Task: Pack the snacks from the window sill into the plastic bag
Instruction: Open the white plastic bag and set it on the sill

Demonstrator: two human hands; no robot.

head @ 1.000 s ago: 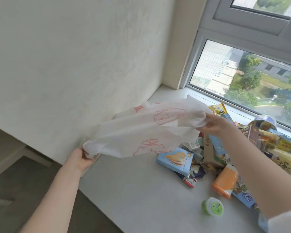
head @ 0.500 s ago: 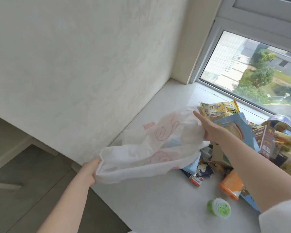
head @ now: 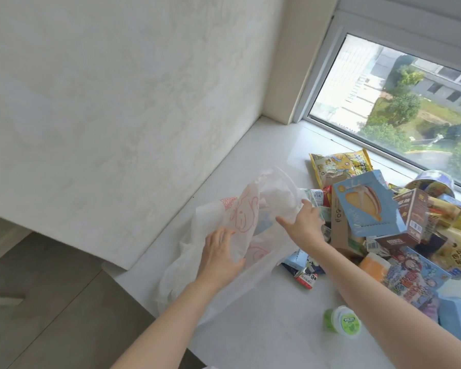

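**Both hands on the bag, snacks piled at three o'clock**

From my seat I see the window sill [head: 250, 328] running from the wall toward the glass. The heap of snacks [head: 399, 235] covers its three o'clock side, well short of the wall. The white plastic bag [head: 224, 235] lies crumpled on the sill at the centre, its far edge touching the heap. My left hand [head: 218, 257] lies on the bag at six o'clock of it, fingers loosely spread over the film. My right hand [head: 301, 222] is at the bag's three o'clock edge; its grip looks pinched on the film, thumb out. The blue box [head: 365, 203] stands tilted just beyond it. A small green tub [head: 342, 320] lies alone at five o'clock.
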